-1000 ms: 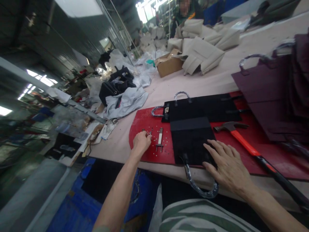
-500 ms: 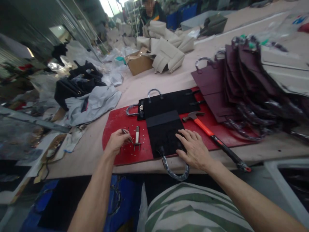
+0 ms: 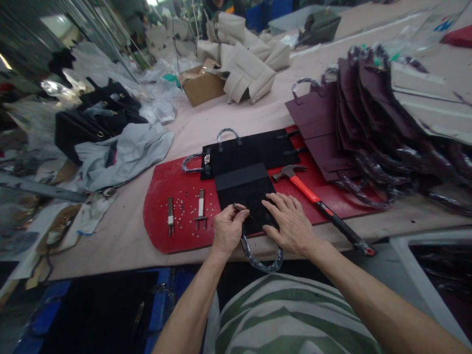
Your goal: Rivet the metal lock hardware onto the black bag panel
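My left hand (image 3: 230, 227) pinches a slim metal rod-shaped tool (image 3: 240, 208), its tip over the black bag panel (image 3: 243, 181); whether tip and panel touch is unclear. My right hand (image 3: 289, 221) lies with fingers spread on the panel's right part. From the panel's near edge hangs a plastic-wrapped handle (image 3: 263, 265). Two pronged metal tools with white wrapping, one at the left (image 3: 170, 216) and a wider one (image 3: 201, 209), lie on the red mat (image 3: 158, 196) among small pale dots. A claw hammer (image 3: 309, 194) with an orange and black handle rests to the right.
Dark purple bags (image 3: 320, 130) are stacked on the right. Behind are a cardboard box (image 3: 201, 88) and beige bags (image 3: 250, 73). Black bags (image 3: 99, 115) and grey cloth (image 3: 125, 147) lie at the left. A blue bin (image 3: 162, 305) stands below the table edge.
My left hand has moved right with the slim tool, from the mat to the black panel, uncovering the left pronged tool. My right hand stays on the panel. The view has shifted slightly.
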Action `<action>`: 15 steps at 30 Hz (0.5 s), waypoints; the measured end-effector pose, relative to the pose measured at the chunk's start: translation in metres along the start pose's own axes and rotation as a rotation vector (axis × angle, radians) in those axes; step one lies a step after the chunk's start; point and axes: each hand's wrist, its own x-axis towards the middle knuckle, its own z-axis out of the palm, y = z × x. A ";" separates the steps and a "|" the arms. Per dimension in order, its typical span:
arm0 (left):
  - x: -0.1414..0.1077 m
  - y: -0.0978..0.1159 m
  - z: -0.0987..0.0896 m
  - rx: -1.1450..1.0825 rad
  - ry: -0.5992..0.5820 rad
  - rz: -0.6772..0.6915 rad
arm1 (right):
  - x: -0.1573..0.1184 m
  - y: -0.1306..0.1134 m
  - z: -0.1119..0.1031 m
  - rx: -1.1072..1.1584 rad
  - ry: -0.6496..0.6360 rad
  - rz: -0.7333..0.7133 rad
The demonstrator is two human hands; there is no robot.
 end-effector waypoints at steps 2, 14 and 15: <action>0.000 0.002 -0.001 0.027 -0.004 0.010 | 0.000 -0.001 -0.001 0.005 0.003 0.002; -0.005 0.001 0.001 0.118 -0.006 0.093 | -0.001 -0.001 -0.004 0.057 -0.005 0.012; -0.005 0.001 0.002 0.127 -0.006 0.103 | -0.001 -0.001 -0.004 0.059 -0.005 0.012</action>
